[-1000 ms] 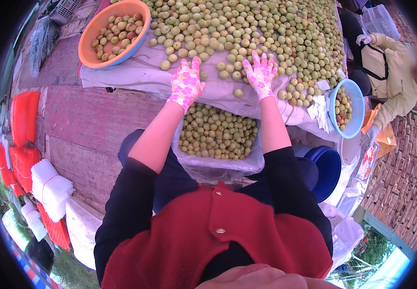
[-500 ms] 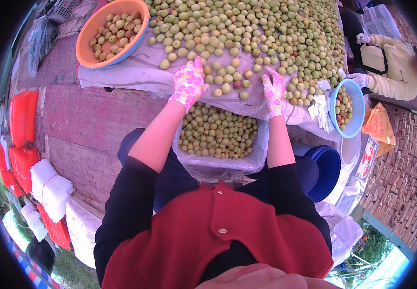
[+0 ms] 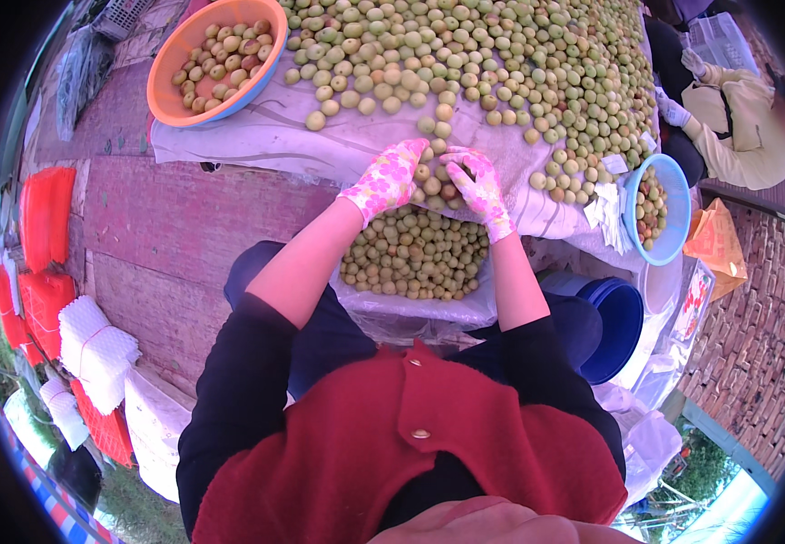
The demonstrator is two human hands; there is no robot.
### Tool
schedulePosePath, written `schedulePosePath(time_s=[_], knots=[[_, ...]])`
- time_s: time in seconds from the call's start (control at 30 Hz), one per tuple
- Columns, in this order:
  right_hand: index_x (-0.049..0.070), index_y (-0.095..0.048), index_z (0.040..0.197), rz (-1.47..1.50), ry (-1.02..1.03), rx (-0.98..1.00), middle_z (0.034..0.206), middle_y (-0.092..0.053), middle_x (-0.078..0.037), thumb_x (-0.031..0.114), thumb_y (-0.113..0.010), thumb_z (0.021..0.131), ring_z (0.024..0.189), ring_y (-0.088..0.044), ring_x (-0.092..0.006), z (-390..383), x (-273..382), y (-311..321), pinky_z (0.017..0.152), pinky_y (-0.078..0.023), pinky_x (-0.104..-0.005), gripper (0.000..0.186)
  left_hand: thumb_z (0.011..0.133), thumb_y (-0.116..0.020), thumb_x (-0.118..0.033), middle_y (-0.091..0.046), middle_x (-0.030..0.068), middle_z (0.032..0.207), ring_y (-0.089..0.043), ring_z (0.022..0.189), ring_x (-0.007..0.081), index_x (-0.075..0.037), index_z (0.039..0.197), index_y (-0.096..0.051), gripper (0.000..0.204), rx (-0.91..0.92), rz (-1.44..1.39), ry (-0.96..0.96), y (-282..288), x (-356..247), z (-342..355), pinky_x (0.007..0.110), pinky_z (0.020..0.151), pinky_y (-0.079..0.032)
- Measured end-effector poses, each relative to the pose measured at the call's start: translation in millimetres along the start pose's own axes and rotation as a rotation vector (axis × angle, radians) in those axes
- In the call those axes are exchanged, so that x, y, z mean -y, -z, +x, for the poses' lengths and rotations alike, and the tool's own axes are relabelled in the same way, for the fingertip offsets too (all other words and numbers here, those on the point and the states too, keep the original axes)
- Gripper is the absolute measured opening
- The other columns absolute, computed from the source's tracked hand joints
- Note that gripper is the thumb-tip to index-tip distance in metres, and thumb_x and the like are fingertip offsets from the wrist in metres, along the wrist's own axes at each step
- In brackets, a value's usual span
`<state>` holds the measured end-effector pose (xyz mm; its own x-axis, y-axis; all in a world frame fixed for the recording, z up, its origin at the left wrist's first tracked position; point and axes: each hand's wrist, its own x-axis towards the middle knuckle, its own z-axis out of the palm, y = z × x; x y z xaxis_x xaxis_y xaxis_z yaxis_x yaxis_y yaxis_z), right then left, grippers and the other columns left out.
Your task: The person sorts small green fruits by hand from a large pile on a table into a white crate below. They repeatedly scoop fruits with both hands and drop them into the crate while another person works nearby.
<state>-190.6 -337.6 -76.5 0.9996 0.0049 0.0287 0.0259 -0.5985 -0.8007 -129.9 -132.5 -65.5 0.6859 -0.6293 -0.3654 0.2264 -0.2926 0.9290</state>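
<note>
My left hand (image 3: 394, 180) and my right hand (image 3: 478, 184), both in pink-and-yellow flowered gloves, are cupped toward each other at the table's near edge. Between them several small round yellow-green fruits (image 3: 431, 186) are gathered, some partly hidden by the fingers. The fingers of each hand are bent in around this cluster. Just below, a box lined with clear plastic (image 3: 419, 306) stands between my legs, filled with the same fruits (image 3: 410, 258). Beyond my hands a large heap of fruits (image 3: 501, 54) covers the cloth-topped table (image 3: 256, 145).
An orange basin (image 3: 164, 102) of redder fruits sits at the far left. To the right are a light-blue basin (image 3: 680, 204) with fruits and a dark-blue bucket (image 3: 624, 335). A co-worker in a yellow top (image 3: 755, 127) sits at the far right. Red netting (image 3: 46, 218) lies left.
Both hands have come nearer to me and closer together, drawing loose fruits to the table edge. A strip of cloth behind them is now bare. The co-worker's hands have shifted.
</note>
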Motion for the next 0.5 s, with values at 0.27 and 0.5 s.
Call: schedulePosePath(time_s=[0.27,0.5], knots=[[0.007,-0.065,0.109,-0.086,0.005,-0.276,0.109,-0.065,-0.013,0.031,-0.064,0.087,0.101,-0.062,-0.0300,55,-2,1,0.085,-0.049,-0.0404,0.033,0.084,-0.062,-0.018,-0.060,0.0150,0.123,-0.058,0.113,0.0308,-0.009,0.122,-0.057,0.039,0.187,0.564,-0.147,-6,-11,-9,0.039,0.096,-0.046],[0.011,-0.063,0.114,-0.212,-0.042,-0.045,0.106,-0.063,-0.016,0.030,-0.063,0.086,0.105,-0.060,-0.0323,78,24,-12,0.090,-0.047,-0.0422,0.033,0.101,-0.047,-0.027,-0.060,0.0144,0.118,-0.065,0.092,0.0261,-0.004,0.127,-0.048,0.035,-0.290,-0.650,0.196,-4,-16,1,0.035,0.076,-0.053]])
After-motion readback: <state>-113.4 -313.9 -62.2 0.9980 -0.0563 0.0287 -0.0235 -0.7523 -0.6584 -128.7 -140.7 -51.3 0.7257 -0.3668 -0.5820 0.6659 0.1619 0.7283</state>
